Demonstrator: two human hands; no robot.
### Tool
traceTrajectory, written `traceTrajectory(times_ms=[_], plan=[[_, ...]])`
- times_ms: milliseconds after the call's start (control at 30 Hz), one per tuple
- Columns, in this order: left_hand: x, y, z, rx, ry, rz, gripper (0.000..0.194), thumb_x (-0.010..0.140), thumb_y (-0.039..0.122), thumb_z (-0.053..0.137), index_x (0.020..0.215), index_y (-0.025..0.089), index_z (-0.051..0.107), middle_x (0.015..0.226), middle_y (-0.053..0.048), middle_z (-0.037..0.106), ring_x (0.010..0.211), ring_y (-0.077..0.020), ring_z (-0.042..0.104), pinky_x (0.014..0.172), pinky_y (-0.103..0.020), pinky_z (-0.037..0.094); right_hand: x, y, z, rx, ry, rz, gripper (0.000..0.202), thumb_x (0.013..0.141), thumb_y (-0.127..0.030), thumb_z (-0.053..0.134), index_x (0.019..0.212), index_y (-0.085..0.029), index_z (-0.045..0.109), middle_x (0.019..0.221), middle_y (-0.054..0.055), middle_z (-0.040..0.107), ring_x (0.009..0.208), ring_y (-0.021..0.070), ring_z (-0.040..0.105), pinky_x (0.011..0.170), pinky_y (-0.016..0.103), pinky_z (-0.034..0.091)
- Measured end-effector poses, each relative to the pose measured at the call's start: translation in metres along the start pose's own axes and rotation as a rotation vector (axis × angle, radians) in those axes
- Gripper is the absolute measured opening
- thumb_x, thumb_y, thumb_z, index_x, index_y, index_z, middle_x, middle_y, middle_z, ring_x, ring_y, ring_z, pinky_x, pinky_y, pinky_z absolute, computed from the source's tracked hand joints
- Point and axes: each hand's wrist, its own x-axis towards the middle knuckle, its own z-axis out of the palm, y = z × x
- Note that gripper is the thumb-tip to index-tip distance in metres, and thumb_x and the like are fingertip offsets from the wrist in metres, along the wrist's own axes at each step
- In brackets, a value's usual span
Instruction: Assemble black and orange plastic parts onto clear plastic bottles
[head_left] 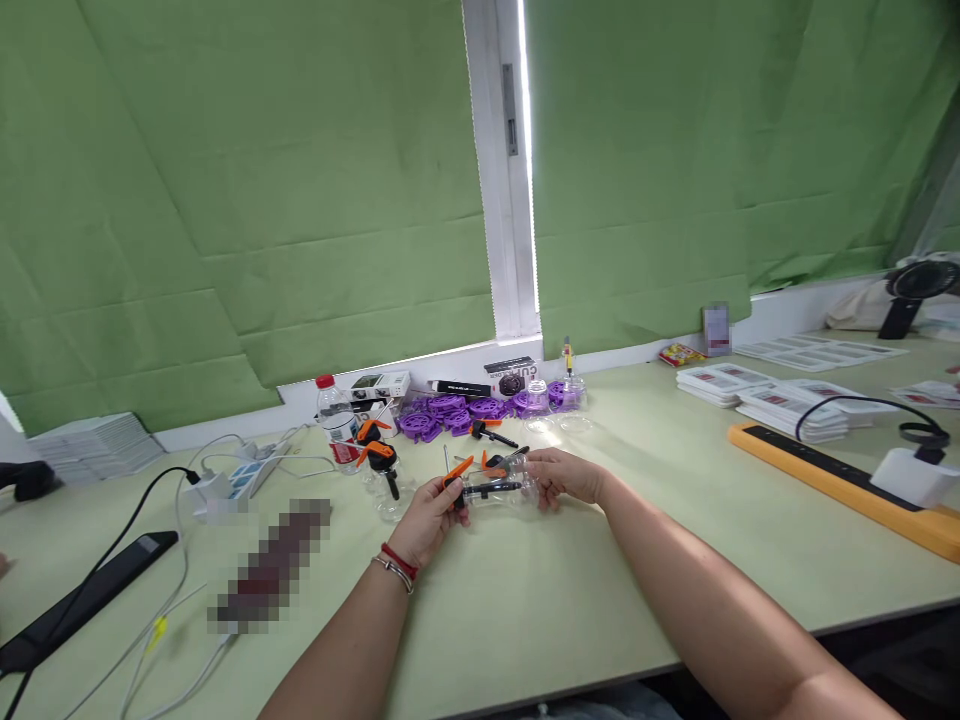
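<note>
On my left, a red-capped drink bottle (343,432) stands near the back of the table (480,620). Just in front and to the right of it, two black-and-orange fittings (383,458) sit at the top of a clear plastic container (388,503); I take these for a finished part, though I can't tell whether they are fastened.

In front of me, the fingers of my left hand (433,515) are closed, thumb on top, round the left end of a long black-and-orange fitting (489,489). It lies level along a clear plastic bottle (514,497), held just above the table; I can't tell whether the rod is inside or against it. The bottle looks see-through and glossy, the rod straight and dark, with an orange lever-like piece slanting up at my left thumb.

Behind it lies a loose black-and-orange fitting (496,436), apparently not yet joined to anything, before a pile of purple plastic parts (446,412). So I judge things part done. My right hand (564,474) pinches the bottle's right end, fingers bent and nearly together.
</note>
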Motion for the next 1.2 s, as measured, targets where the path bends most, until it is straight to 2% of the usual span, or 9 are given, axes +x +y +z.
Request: traceTrajectory(times_ms=[233, 333, 433, 567, 733, 933, 1033, 1100, 1200], plan=[[-0.001, 0.001, 0.002, -0.016, -0.008, -0.015, 0.042, 0.065, 0.04, 0.074, 0.092, 0.011, 0.06, 0.066, 0.0, 0.059, 0.055, -0.0109, 0.054, 0.056, -0.027, 0.043, 0.008, 0.006, -0.002, -0.028, 0.034, 0.077, 0.06, 0.081, -0.067, 0.039, 0.072, -0.01, 0.057, 0.059, 0.009, 0.061, 0.05, 0.0143, 0.06, 0.038, 0.021, 0.045], [-0.002, 0.002, 0.002, -0.009, -0.002, -0.013, 0.04, 0.065, 0.04, 0.074, 0.088, 0.011, 0.059, 0.064, 0.0, 0.058, 0.055, -0.0109, 0.054, 0.056, -0.027, 0.043, 0.006, 0.002, 0.0, 0.035, 0.07, 0.003, 0.051, 0.082, -0.06, 0.047, 0.091, -0.011, 0.059, 0.077, 0.009, 0.064, 0.057, 0.014, 0.062, 0.046, 0.025, 0.052], [-0.001, 0.002, 0.002, -0.005, 0.022, -0.015, 0.038, 0.065, 0.041, 0.074, 0.085, 0.012, 0.058, 0.062, 0.001, 0.057, 0.053, -0.0108, 0.054, 0.055, -0.027, 0.043, 0.0, -0.003, 0.001, 0.101, 0.061, -0.053, 0.052, 0.081, -0.051, 0.055, 0.121, -0.021, 0.046, 0.098, 0.009, 0.062, 0.065, 0.0153, 0.065, 0.054, 0.031, 0.056], [-0.001, 0.003, 0.001, -0.005, 0.029, -0.012, 0.039, 0.066, 0.042, 0.073, 0.086, 0.011, 0.058, 0.061, 0.001, 0.057, 0.053, -0.0106, 0.054, 0.055, -0.026, 0.042, -0.007, -0.007, 0.002, 0.118, 0.0, -0.1, 0.06, 0.072, -0.037, 0.071, 0.123, -0.024, 0.044, 0.111, 0.009, 0.057, 0.075, 0.017, 0.067, 0.065, 0.033, 0.057], [-0.002, 0.004, 0.002, -0.011, -0.007, 0.003, 0.039, 0.065, 0.039, 0.074, 0.087, 0.011, 0.059, 0.063, 0.001, 0.056, 0.054, -0.0104, 0.054, 0.055, -0.026, 0.042, -0.003, -0.004, 0.003, 0.09, -0.039, -0.018, 0.044, 0.079, -0.049, 0.058, 0.106, -0.015, 0.052, 0.081, 0.007, 0.065, 0.059, 0.0171, 0.066, 0.048, 0.026, 0.053], [-0.003, 0.003, 0.003, -0.019, -0.019, 0.002, 0.036, 0.066, 0.038, 0.074, 0.085, 0.012, 0.059, 0.065, 0.001, 0.056, 0.055, -0.0108, 0.054, 0.055, -0.027, 0.043, 0.007, 0.002, 0.002, -0.023, 0.04, 0.092, 0.062, 0.082, -0.068, 0.034, 0.074, -0.011, 0.056, 0.064, 0.01, 0.064, 0.048, 0.0136, 0.061, 0.04, 0.022, 0.049], [-0.002, 0.003, 0.002, -0.015, 0.001, -0.011, 0.037, 0.066, 0.038, 0.074, 0.087, 0.012, 0.059, 0.064, 0.0, 0.057, 0.054, -0.0109, 0.054, 0.055, -0.027, 0.043, 0.006, 0.001, 0.003, 0.009, 0.085, 0.014, 0.056, 0.082, -0.065, 0.04, 0.096, -0.014, 0.056, 0.074, 0.007, 0.063, 0.053, 0.0141, 0.062, 0.043, 0.024, 0.051], [-0.001, 0.003, 0.0, -0.015, 0.021, -0.019, 0.037, 0.066, 0.039, 0.074, 0.086, 0.012, 0.059, 0.062, 0.0, 0.057, 0.053, -0.0109, 0.054, 0.054, -0.027, 0.043, 0.003, -0.001, 0.003, 0.053, 0.093, -0.034, 0.053, 0.082, -0.061, 0.046, 0.115, -0.02, 0.048, 0.086, 0.006, 0.061, 0.056, 0.0144, 0.064, 0.046, 0.027, 0.053], [0.001, 0.002, -0.003, -0.02, 0.039, -0.013, 0.036, 0.067, 0.04, 0.073, 0.086, 0.012, 0.059, 0.06, 0.0, 0.057, 0.053, -0.0115, 0.055, 0.054, -0.026, 0.043, -0.003, -0.003, 0.0, 0.091, 0.036, -0.095, 0.059, 0.076, -0.048, 0.064, 0.125, -0.025, 0.039, 0.105, 0.008, 0.056, 0.067, 0.0158, 0.066, 0.056, 0.03, 0.056]])
